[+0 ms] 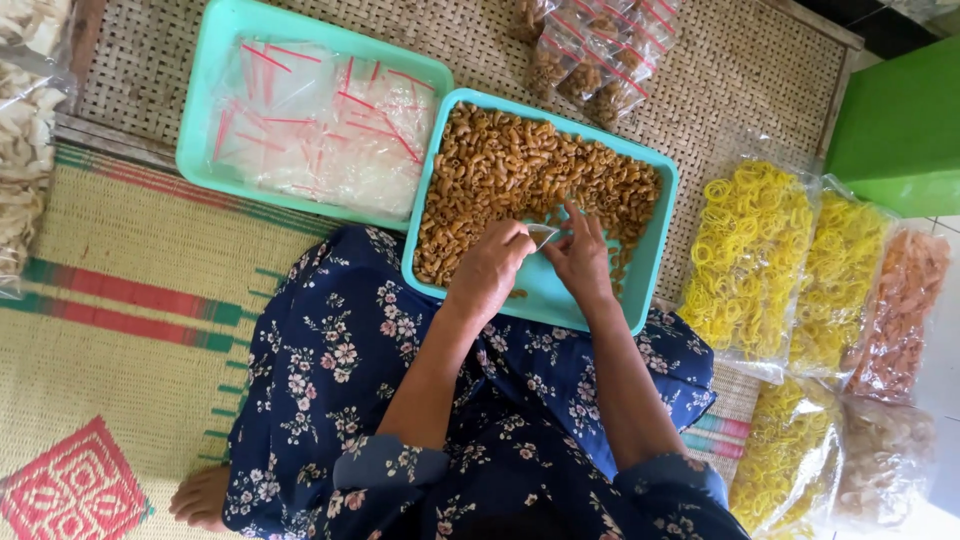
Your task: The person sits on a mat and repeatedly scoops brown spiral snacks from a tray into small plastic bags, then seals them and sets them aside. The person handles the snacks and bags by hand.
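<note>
A turquoise tray point(545, 290) rests on my lap, filled with brown curled macaroni snacks point(520, 175). My left hand point(488, 272) and my right hand point(580, 258) meet over the tray's near part. Between them they pinch a small clear plastic bag point(541, 236), each hand holding one side of it. The bag's contents are too small to tell.
A second turquoise tray point(200, 120) at the back left holds small clear bags with red strips point(320, 125). Filled snack packets point(600, 50) lie behind. Large bags of yellow ring crackers point(750, 260) and orange crackers point(900, 315) sit at right, pale crackers point(25, 130) at left. A woven mat point(120, 330) covers the floor.
</note>
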